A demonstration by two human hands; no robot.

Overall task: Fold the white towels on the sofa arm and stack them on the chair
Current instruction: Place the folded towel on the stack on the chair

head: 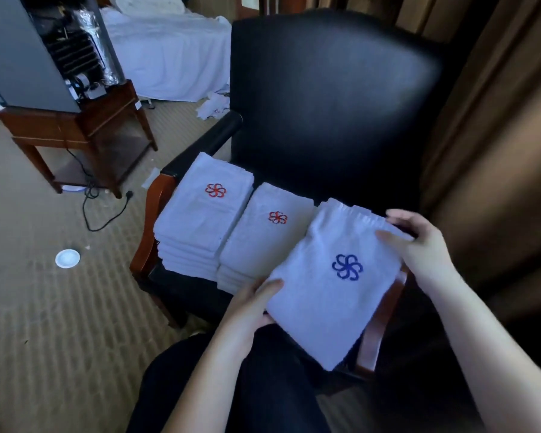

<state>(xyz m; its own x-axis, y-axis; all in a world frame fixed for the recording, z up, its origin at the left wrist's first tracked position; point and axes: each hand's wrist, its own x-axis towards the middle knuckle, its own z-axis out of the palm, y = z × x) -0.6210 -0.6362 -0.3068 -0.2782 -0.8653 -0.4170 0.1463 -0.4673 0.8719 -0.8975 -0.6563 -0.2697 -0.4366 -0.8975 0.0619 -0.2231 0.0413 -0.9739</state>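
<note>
L hand [249,309] & R hand [420,245] fingers [270,284] pinch folded terry towel [322,304], blue logo, over black leather chair [325,89].

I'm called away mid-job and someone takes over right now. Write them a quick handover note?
Left hand grips the near left corner of the folded blue-logo towel; right hand pinches its far right edge.
It is held over the right of the chair, not yet set down.
Done: left stack and middle stack of folded towels, red logos on top, sit side by side on the seat.
Left: lay this towel down at the right. The sofa arm is out of view, so the number of remaining towels is unknown.
</note>
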